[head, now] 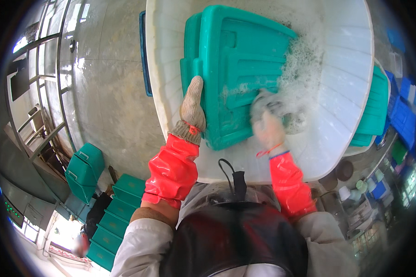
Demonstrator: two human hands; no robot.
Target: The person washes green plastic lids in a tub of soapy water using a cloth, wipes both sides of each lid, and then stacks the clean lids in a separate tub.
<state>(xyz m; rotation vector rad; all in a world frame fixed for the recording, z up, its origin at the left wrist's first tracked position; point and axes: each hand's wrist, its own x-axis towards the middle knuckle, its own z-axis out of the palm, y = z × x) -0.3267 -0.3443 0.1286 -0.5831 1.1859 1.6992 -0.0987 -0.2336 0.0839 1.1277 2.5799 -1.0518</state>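
A green plastic lid (249, 65) stands tilted in a large white plastic tub (346, 69), with a second green plastic piece (192, 38) behind its left edge. My left hand (193, 107), in a knitted glove, grips the lid's left rim; its thumb is hidden. Against the lower right of the lid's ribbed face, my right hand (269, 130) holds a grey scrubber (268, 102). Motion blurs that hand and the scrubber, so its exact kind is unclear. Soapy foam (303, 65) lies along the lid's right side. Red waterproof sleeves cover both forearms.
Stacked green plastic bins (114, 218) stand at lower left, near another green bin with handles (85, 169). Right of the tub are more green plastic pieces (372, 104) and blue crates (403, 117). Wet concrete floor (118, 86) stretches left, beside a metal-framed structure (59, 79).
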